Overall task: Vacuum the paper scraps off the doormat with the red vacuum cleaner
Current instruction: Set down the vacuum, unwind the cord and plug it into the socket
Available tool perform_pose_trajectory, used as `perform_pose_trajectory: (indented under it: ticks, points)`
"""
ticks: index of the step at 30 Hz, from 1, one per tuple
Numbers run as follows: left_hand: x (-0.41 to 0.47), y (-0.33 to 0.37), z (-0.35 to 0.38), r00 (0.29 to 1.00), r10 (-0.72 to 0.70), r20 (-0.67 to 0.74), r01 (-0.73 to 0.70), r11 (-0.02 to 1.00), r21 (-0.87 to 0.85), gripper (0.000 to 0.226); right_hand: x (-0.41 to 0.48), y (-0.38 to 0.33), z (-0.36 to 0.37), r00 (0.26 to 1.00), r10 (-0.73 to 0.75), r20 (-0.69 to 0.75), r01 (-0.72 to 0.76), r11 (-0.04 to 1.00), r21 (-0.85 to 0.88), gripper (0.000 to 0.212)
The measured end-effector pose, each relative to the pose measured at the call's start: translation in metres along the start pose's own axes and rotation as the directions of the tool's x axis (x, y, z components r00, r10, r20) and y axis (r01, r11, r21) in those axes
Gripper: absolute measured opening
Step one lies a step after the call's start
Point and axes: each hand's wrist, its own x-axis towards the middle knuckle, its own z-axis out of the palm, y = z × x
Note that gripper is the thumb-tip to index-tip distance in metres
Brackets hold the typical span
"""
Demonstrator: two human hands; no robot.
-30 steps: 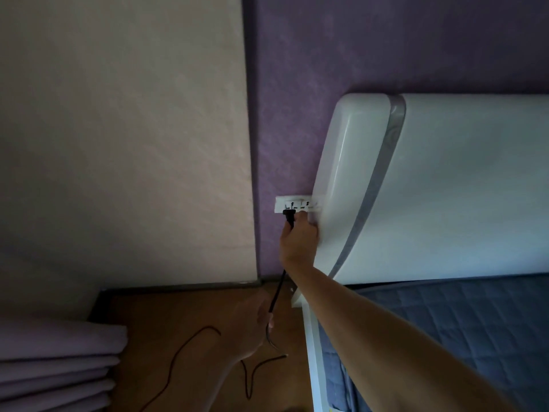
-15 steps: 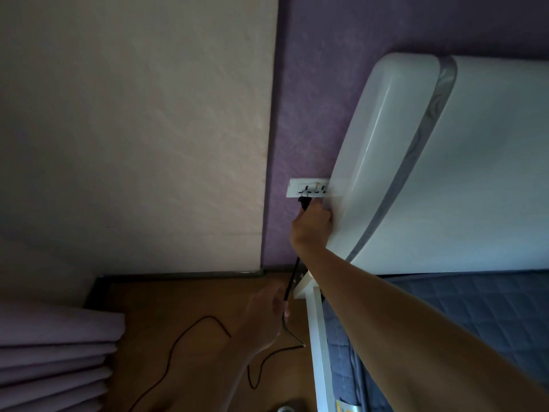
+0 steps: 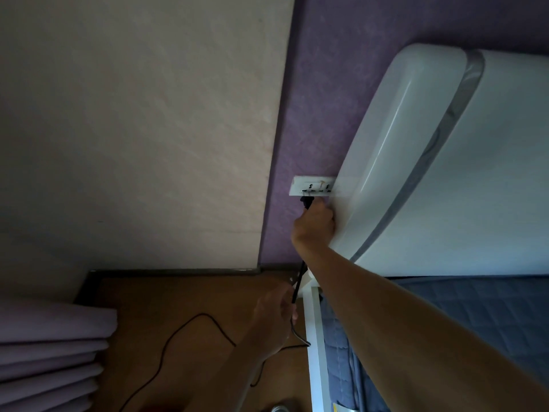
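Right hand (image 3: 315, 224) grips the plug (image 3: 306, 202), which points up at the wall socket (image 3: 313, 186), hard against the headboard (image 3: 416, 173) edge. Below the socket, left hand (image 3: 273, 316) pinches the vertical cord (image 3: 298, 281).

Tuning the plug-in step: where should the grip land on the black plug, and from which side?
On the stubby body of the black plug, from below-left. It sits at the lower edge of the wall outlet, its cord drops downward, and the white headboard crowds the right side. The right hand holds it this way.
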Motion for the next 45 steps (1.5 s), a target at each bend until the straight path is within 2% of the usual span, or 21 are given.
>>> perform_pose_trajectory:
  ticks: [11, 25, 30, 45]
  points:
    - [0.005, -0.002, 0.001, 0.999, -0.024, -0.028, 0.024, 1.0, 0.01, 0.027, 0.003, -0.003, -0.001, 1.0, 0.023, 0.008, -0.023, 0.999, 0.024, 0.026]
    - [0.011, -0.009, 0.003, 0.998, 0.002, -0.065, -0.002, 1.0, -0.01, 0.028, 0.005, -0.011, -0.002, 0.999, 0.05, -0.021, -0.051, 0.996, -0.066, 0.029]
    - [0.01, -0.007, 0.008, 0.998, 0.021, -0.053, -0.022, 0.999, -0.027, 0.038, 0.006, -0.012, -0.003, 0.999, 0.034, -0.024, -0.036, 0.996, -0.076, 0.031]
    - [0.019, -0.014, 0.0, 0.993, 0.068, -0.096, -0.072, 0.997, -0.035, 0.02, 0.02, -0.016, 0.001, 0.995, 0.034, -0.089, -0.044, 0.993, -0.111, 0.029]
